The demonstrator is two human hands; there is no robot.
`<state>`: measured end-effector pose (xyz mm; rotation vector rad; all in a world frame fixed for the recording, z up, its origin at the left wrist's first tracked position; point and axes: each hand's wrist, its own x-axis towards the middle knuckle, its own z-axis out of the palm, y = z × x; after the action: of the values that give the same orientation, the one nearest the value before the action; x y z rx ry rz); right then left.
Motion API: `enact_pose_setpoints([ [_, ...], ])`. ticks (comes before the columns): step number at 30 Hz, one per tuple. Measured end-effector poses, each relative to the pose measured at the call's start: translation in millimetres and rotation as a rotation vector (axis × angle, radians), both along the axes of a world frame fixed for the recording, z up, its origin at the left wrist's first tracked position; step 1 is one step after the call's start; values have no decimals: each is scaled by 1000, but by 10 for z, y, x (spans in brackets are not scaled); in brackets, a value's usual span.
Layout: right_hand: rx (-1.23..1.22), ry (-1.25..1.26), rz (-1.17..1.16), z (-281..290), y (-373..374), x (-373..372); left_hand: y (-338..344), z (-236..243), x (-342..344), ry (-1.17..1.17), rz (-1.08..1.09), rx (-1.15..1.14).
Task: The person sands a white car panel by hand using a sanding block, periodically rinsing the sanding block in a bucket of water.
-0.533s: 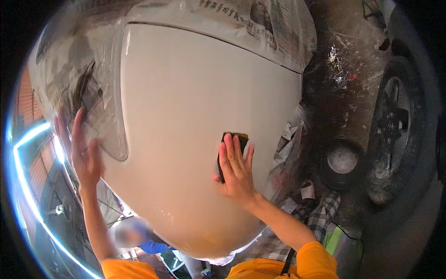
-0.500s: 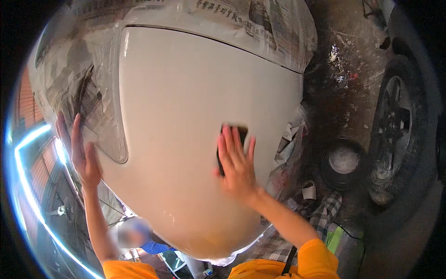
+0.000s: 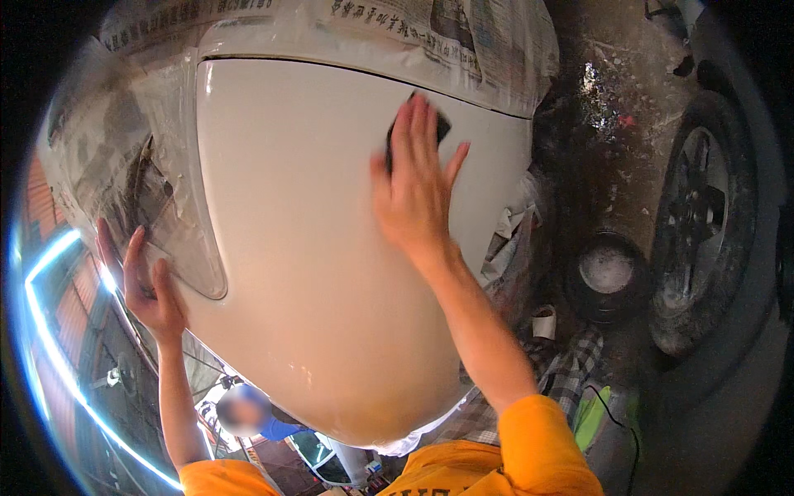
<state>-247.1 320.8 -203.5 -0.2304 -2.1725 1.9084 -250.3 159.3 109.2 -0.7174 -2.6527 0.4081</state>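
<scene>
A pale car body panel fills the middle, with a dark seam along its far edge. My right hand lies over a black sanding block, pressing it on the upper right part of the panel. The fingers stretch forward over the block and cover most of it. Over at the left, my left hand holds nothing, its fingers apart. It rests against the car's edge, beside the film-covered window.
Newspaper and plastic masking cover the car beyond the seam. To the right are a wheel, a round dark basin and a paper roll on the stained floor. Another person in blue appears below the panel.
My right hand has slid the sanding block up the panel toward the far seam. The left hand stays at the car's edge, its fingers slightly more bent. My view has shifted a little.
</scene>
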Motion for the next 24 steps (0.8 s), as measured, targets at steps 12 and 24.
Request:
enact_pose_setpoints([
  [12, -206, -122, -169, 724, -267, -314, -11, 90, 2, 35, 9, -170],
  [24, -89, -147, 21, 389, -46, -300, 42, 130, 14, 56, -58, -211],
])
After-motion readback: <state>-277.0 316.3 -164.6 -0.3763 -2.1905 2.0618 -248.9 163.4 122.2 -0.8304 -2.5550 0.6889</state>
